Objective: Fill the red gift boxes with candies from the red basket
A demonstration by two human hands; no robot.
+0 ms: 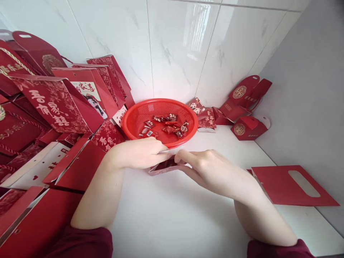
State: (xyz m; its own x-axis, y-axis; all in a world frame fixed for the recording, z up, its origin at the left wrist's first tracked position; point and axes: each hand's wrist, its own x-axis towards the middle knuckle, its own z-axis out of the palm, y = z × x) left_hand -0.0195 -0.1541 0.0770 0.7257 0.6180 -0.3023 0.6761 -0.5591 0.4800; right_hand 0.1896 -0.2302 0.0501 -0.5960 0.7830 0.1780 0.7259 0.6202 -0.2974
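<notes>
— Red packet (pixel 164 166), where is it?
— Just in front of the red basket (pixel 161 122), on the counter (pixel 172 211); my left hand (pixel 142 153) and right hand (pixel 212 168) both pinch it, fingertips nearly meeting.

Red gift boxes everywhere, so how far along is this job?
Done, it seems: a big heap of red boxes on the left and a few folded ones by the far wall. In hand: both the left hand and right hand pinch a small red box on the white table. Left: wrapped candies lie in the red basket, and a flat box blank waits unfolded.
</notes>
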